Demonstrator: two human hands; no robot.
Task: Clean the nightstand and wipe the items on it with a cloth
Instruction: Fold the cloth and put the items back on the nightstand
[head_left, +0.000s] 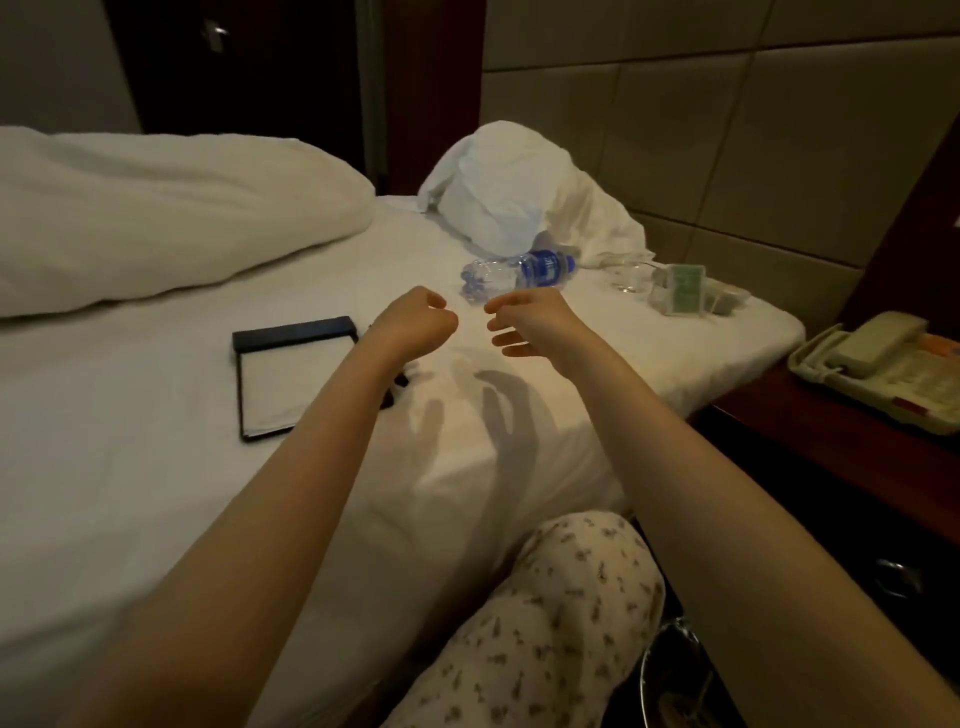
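Fingers, left (434, 302): curled in toward the palm, thumb close against them, nothing visible between them.
Fingers, right (506, 340): loosely spread, slightly bent, holding nothing.
Left hand (415, 325): raised over the white sheet (130, 467), just beside the right hand (530, 322), not touching it.
Nightstand (810, 447): dark reddish wood, right of the bed, well apart from both hands.
Telephone (878, 364): beige, resting on the nightstand.
Water bottle (524, 273): on its side on the sheet, blue label, just beyond the hands.
Notepad (283, 379): in a dark holder, flat on the sheet, left of the left forearm.
Glass (631, 278), green packet (685, 291): near the bed's right corner, right of the bottle.
Pillow (519, 197): crumpled, white, behind the bottle.
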